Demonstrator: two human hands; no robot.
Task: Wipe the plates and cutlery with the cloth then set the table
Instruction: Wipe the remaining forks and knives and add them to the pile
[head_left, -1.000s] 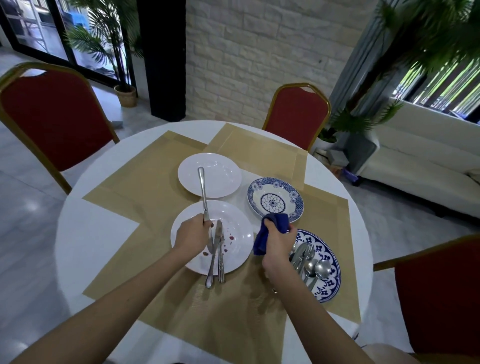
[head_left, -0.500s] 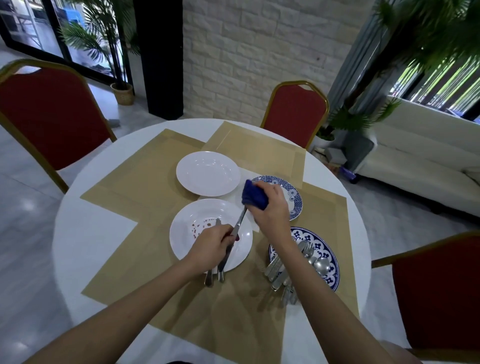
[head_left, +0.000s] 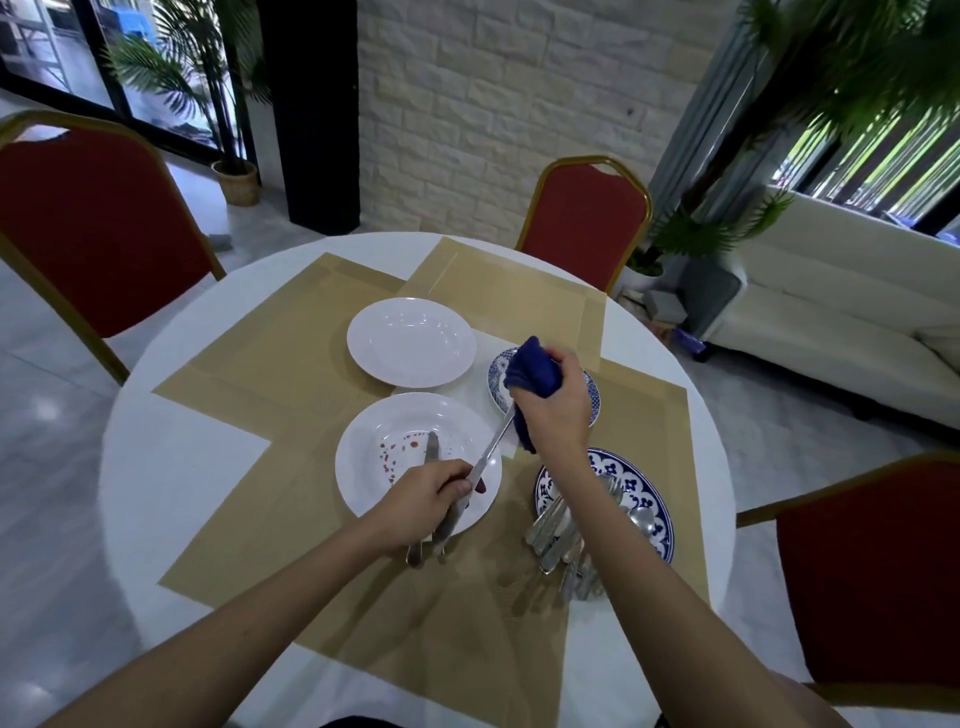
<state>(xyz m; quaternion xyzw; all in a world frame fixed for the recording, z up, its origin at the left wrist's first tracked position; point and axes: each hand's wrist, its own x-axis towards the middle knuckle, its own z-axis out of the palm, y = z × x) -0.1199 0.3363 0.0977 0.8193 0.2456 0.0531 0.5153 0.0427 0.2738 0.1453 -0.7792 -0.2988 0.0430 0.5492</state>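
Note:
My left hand (head_left: 425, 499) grips the handle of a table knife (head_left: 492, 447) over a white plate (head_left: 363, 467) marked with red stains. My right hand (head_left: 556, 410) holds a dark blue cloth (head_left: 535, 371) bunched around the knife's blade end. More cutlery (head_left: 431, 452) lies on the stained plate, partly hidden under my left hand. A clean white plate (head_left: 410, 340) sits farther back. A small blue patterned plate (head_left: 497, 376) is partly hidden behind my right hand. A larger blue patterned plate (head_left: 644, 493) at the right carries several pieces of cutlery (head_left: 563, 540).
The round white table (head_left: 171, 467) carries tan placemats (head_left: 291, 364). Red chairs with gold frames stand at the left (head_left: 88, 228), the back (head_left: 582, 218) and the right (head_left: 872, 582). A white sofa (head_left: 841, 332) and potted plants stand beyond.
My left hand lifted the knife off the stained plate and turned its blade to the right. My right hand rose with the cloth from beside the cutlery plate and closed it round the blade.

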